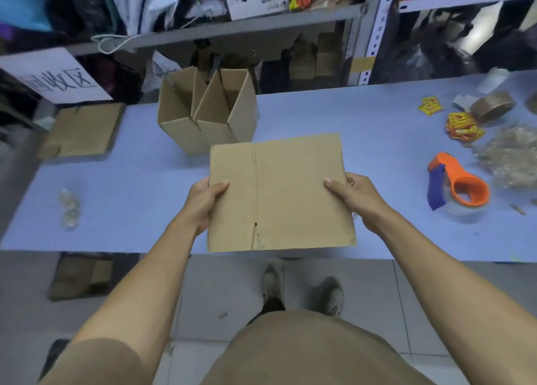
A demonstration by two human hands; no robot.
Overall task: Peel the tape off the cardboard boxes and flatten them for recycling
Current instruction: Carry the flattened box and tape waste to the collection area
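Left hand (203,201): gripped the left edge of the flattened box (279,194), thumb laid across its top face, the other fingers hidden underneath.
Right hand (356,198): gripped the right edge of the same box, thumb on top, remaining fingers curled below the cardboard.
Flattened box: hung level between both hands, above the near edge of the table (363,128), showing a vertical crease and a short slit near its bottom edge.
Open box (207,111): stood upright on the table beyond the left hand, just past the far edge of the held cardboard, flaps raised and its inside empty to the eye.
Flat cardboard (82,130): lay far to the left of the left hand, at the table's left end, below a white sign (55,75).
Tape dispenser (457,182): orange and blue, sat on the table to the right of the right hand, well apart from it.
Brown tape roll (492,107): lay farther right and beyond the dispenser, near yellow-red packets (462,126).
Crumpled tape pile (511,156): rested at the right edge, past the dispenser.
Clear wad (69,207): lay on the table left of the left hand.
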